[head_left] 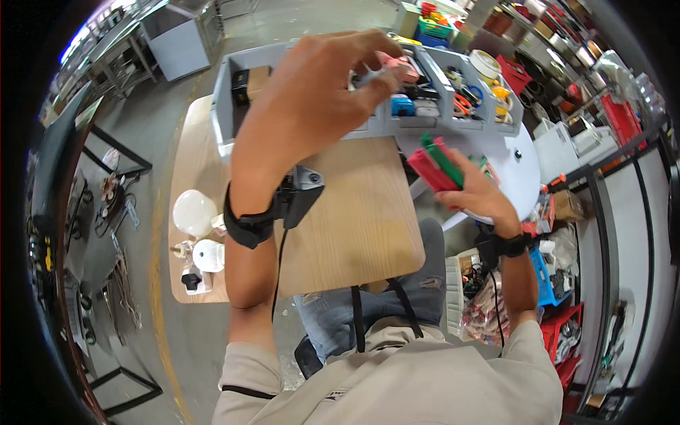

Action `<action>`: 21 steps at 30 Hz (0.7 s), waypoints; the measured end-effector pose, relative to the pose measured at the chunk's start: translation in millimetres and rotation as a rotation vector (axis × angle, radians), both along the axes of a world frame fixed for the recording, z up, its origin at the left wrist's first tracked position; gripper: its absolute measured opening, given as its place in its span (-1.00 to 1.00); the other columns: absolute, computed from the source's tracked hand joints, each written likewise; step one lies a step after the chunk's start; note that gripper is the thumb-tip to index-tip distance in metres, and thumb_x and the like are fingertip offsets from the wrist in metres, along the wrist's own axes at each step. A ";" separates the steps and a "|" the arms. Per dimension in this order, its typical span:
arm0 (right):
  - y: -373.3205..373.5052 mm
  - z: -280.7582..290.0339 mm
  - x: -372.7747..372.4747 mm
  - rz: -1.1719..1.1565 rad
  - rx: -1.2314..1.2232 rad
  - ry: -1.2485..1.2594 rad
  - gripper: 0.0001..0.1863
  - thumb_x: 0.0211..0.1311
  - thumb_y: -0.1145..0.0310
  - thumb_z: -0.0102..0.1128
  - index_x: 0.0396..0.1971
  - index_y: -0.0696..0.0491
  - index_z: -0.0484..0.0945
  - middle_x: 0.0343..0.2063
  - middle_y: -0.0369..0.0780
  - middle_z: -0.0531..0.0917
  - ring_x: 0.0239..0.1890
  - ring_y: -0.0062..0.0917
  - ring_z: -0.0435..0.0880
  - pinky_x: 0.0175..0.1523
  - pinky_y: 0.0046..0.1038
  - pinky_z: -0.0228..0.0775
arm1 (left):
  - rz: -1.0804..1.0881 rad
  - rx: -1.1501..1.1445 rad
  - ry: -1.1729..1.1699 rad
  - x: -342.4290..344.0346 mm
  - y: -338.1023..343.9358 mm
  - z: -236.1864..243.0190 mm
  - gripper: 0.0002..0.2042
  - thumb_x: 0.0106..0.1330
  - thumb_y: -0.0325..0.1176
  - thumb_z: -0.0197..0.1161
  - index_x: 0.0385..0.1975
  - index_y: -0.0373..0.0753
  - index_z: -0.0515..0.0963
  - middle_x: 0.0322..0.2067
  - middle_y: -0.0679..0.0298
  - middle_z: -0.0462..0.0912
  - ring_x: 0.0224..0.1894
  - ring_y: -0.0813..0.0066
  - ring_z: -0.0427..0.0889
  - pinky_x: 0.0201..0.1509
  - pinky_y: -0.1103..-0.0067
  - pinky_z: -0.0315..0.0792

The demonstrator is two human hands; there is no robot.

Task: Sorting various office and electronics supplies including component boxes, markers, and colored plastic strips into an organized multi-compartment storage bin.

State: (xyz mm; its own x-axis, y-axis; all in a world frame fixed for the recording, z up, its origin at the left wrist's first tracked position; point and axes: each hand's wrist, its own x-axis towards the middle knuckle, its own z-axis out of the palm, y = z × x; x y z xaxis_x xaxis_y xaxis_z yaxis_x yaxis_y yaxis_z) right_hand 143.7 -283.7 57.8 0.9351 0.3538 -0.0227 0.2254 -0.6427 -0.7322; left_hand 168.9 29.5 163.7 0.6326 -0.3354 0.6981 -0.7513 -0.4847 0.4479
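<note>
My left hand (pixel 322 88) reaches over the grey divided bin (pixel 361 129) on the far side of the table. Its thumb and fingers curl round a pinkish-red object (pixel 401 69), whose kind is partly hidden by the fingers. At the right, beyond the table's edge, my right hand (pixel 476 191) grips a red piece (pixel 431 168) and a green piece (pixel 448 161) side by side, both long and plastic-looking. Below my left hand, inside the bin, lie a blue item (pixel 402 106) and a grey-white one (pixel 426 108). Orange-handled scissors (pixel 462 106) rest in another compartment.
On the wooden table (pixel 354 212), a white round item (pixel 195 212) and smaller white parts (pixel 208 256) sit at the left. A white round table (pixel 520 173) stands to the right. Crates and bags of parts (pixel 489 312) crowd the floor at right; a black-framed rack is at left.
</note>
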 end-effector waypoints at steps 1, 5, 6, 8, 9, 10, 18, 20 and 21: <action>28.4 11.5 -3.0 -0.016 0.074 0.201 -0.30 0.04 0.35 0.39 0.18 0.15 0.28 -0.38 -0.27 0.53 -0.49 -0.70 0.54 -0.47 -0.61 0.41 | 0.019 0.001 -0.001 0.6 -1.4 -1.2 -0.77 0.30 -0.30 0.29 -0.11 -0.23 0.63 -0.38 0.18 0.71 -0.33 0.34 0.69 -0.18 0.50 0.48; 81.7 20.9 26.7 0.157 0.293 0.316 -0.35 0.08 0.37 0.37 0.16 0.12 0.29 -0.40 -0.31 0.50 -0.52 -0.73 0.51 -0.52 -0.63 0.34 | 0.039 -0.013 0.004 4.1 1.0 -5.2 -0.75 0.29 -0.27 0.30 -0.12 -0.24 0.62 -0.36 0.14 0.69 -0.29 0.28 0.68 -0.21 0.47 0.46; 91.7 25.0 35.4 0.196 0.419 0.343 -0.37 0.09 0.38 0.36 0.16 0.10 0.30 -0.41 -0.32 0.49 -0.53 -0.74 0.49 -0.54 -0.64 0.29 | 0.072 -0.053 -0.019 5.8 2.0 -5.6 -0.74 0.29 -0.25 0.30 -0.10 -0.23 0.61 -0.34 0.13 0.69 -0.27 0.26 0.67 -0.19 0.45 0.46; 115.6 38.6 45.2 0.215 0.631 0.388 -0.44 0.11 0.41 0.34 0.12 0.07 0.33 -0.46 -0.35 0.47 -0.59 -0.74 0.43 -0.60 -0.64 0.16 | 0.163 -0.075 -0.013 8.1 9.5 -3.7 -0.65 0.31 -0.21 0.27 0.01 -0.25 0.55 -0.20 0.08 0.67 -0.16 0.18 0.64 -0.12 0.42 0.46; 126.3 45.1 48.5 0.246 0.630 0.384 -0.44 0.11 0.41 0.34 0.12 0.07 0.33 -0.46 -0.35 0.47 -0.59 -0.74 0.43 -0.60 -0.64 0.16 | 0.190 -0.069 -0.028 9.8 12.2 -5.1 -0.65 0.31 -0.21 0.27 0.01 -0.25 0.55 -0.20 0.08 0.67 -0.16 0.18 0.64 -0.12 0.42 0.46; 135.9 50.7 52.0 0.221 0.689 0.383 -0.45 0.12 0.42 0.32 0.12 0.05 0.33 -0.46 -0.36 0.47 -0.58 -0.73 0.45 -0.59 -0.64 0.18 | 0.290 -0.125 -0.059 12.7 13.2 -8.9 -0.63 0.31 -0.21 0.27 0.04 -0.27 0.53 -0.14 0.06 0.65 -0.11 0.15 0.62 -0.09 0.41 0.45; 134.1 56.3 76.3 0.171 0.946 0.326 -0.40 0.14 0.49 0.28 0.20 0.01 0.31 -0.35 -0.32 0.51 -0.54 -0.67 0.50 -0.59 -0.60 0.24 | 0.333 -0.162 -0.026 3.4 4.5 -4.3 -0.61 0.39 -0.29 0.15 0.13 -0.36 0.43 0.01 -0.06 0.54 0.09 -0.03 0.51 0.18 0.33 0.38; 128.3 55.9 80.4 0.211 0.985 0.355 -0.38 0.15 0.51 0.25 0.23 0.01 0.27 -0.35 -0.32 0.52 -0.53 -0.68 0.49 -0.59 -0.64 0.21 | 0.316 -0.149 0.005 5.4 -0.2 -5.1 -0.60 0.39 -0.28 0.15 0.14 -0.36 0.42 0.01 -0.06 0.54 0.09 -0.04 0.50 0.17 0.33 0.38; 127.7 57.1 83.6 0.212 1.001 0.366 -0.38 0.15 0.51 0.25 0.23 0.01 0.27 -0.35 -0.32 0.52 -0.53 -0.68 0.49 -0.59 -0.64 0.21 | 0.321 -0.132 0.013 8.9 -2.2 -5.8 -0.60 0.39 -0.28 0.15 0.14 -0.36 0.42 0.01 -0.06 0.54 0.09 -0.04 0.50 0.17 0.33 0.38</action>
